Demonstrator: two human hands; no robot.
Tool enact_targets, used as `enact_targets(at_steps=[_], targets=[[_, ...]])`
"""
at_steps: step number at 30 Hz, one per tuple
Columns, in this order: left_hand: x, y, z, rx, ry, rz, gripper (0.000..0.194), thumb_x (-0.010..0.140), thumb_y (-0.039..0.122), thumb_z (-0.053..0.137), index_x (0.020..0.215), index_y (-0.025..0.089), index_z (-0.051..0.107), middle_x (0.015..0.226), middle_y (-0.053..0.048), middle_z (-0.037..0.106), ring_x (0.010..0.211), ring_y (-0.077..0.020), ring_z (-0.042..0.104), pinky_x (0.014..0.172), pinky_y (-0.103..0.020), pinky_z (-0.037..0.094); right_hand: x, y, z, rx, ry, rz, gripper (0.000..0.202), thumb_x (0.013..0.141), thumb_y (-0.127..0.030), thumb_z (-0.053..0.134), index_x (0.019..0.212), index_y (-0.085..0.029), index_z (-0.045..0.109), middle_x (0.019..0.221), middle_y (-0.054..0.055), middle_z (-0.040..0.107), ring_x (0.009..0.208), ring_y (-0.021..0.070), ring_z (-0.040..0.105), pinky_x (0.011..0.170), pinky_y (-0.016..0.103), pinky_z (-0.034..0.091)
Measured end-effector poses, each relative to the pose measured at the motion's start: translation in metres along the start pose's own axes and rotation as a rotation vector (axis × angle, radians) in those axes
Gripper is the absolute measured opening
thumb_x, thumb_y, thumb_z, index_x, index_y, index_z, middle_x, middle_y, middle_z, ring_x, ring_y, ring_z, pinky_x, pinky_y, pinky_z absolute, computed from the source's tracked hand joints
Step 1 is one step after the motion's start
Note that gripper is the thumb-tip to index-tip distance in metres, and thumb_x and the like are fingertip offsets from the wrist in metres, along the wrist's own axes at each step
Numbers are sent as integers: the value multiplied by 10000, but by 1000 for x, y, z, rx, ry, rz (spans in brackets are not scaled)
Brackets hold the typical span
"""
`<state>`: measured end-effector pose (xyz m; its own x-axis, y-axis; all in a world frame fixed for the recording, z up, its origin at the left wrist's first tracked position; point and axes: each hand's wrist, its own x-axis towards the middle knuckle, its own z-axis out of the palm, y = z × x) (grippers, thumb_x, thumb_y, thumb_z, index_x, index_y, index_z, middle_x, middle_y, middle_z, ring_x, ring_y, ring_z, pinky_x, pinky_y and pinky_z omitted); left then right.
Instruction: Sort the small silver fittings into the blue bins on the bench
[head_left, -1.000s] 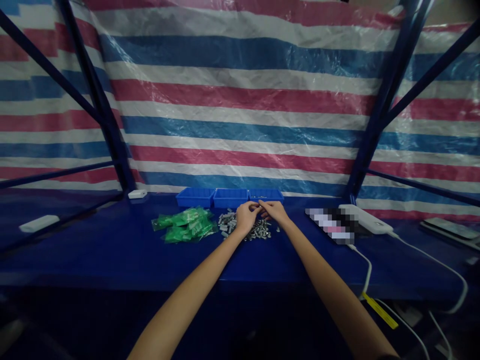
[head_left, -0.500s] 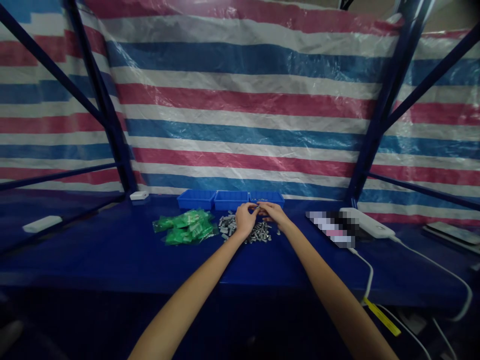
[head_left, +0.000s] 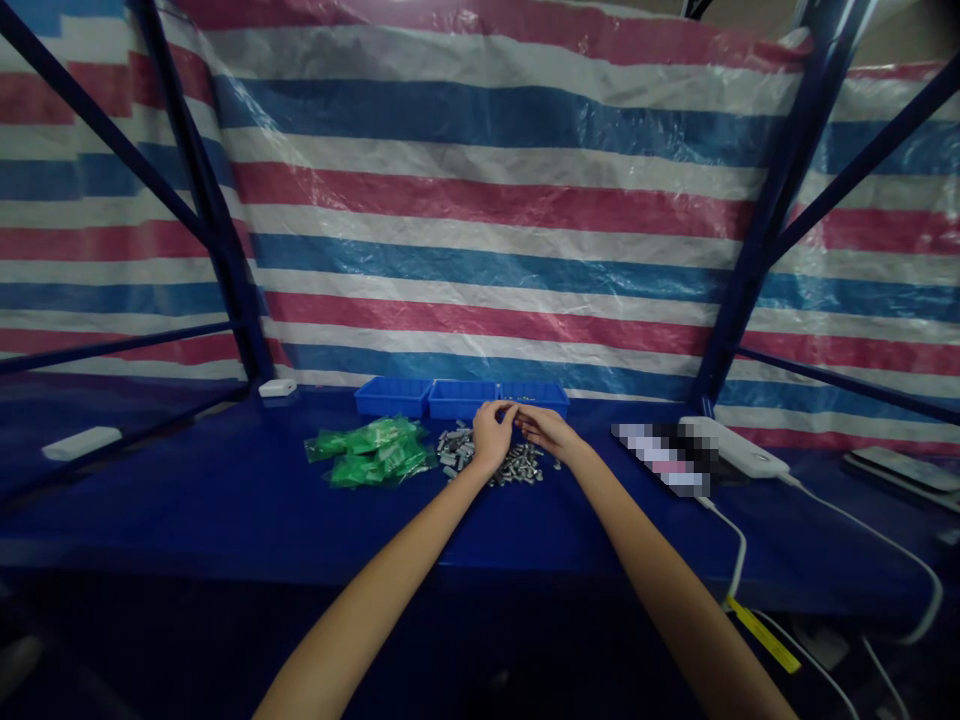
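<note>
Green packets [head_left: 375, 450] lie on blue table [head_left: 300, 520], left of grey parts [head_left: 454, 449]. Three blue bins [head_left: 462, 397] in row behind, at far edge. Left hand [head_left: 492, 437] over grey parts, fingertips bent together; cannot tell on what. Right hand [head_left: 546, 430] meets it from right, above silver screws [head_left: 521, 465]; finger grip unclear. Farther right, phone [head_left: 660, 455] beside white power bank [head_left: 739, 447].

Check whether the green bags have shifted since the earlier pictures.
No. The green bags lie in the same place as before, in front of the leftmost blue bin; no shift against it shows.
</note>
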<state>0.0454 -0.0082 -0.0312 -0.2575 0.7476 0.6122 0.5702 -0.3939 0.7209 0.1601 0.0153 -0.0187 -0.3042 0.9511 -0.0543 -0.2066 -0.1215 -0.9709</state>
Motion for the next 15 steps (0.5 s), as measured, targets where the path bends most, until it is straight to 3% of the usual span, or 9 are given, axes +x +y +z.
enact_targets(at_steps=[9, 12, 15], targets=[[2, 1, 2, -106, -38, -113, 209, 809, 305, 516, 814, 135, 638, 818, -68, 674, 758, -151, 598, 729, -263, 444, 8, 5, -2, 169, 26, -29, 79, 707, -215, 679, 681, -143, 657, 582, -10, 617, 499, 52, 522, 513, 148, 438], [-2, 3, 1, 58, -97, -78, 233, 801, 323, 530, 927, 143, 608, 850, -68, 660, 828, -177, 590, 771, -292, 430, 12, 7, -8, 106, 103, -81, 103, 667, -237, 706, 664, -144, 661, 546, -22, 604, 476, 50, 510, 492, 152, 427], [-7, 6, -2, 354, -188, -1, 331, 760, 335, 574, 1048, 172, 556, 934, -76, 636, 955, -234, 543, 836, -359, 393, 18, 11, -17, -182, 293, -206, 133, 627, -251, 720, 701, -147, 686, 543, -21, 616, 501, 72, 542, 524, 173, 446]])
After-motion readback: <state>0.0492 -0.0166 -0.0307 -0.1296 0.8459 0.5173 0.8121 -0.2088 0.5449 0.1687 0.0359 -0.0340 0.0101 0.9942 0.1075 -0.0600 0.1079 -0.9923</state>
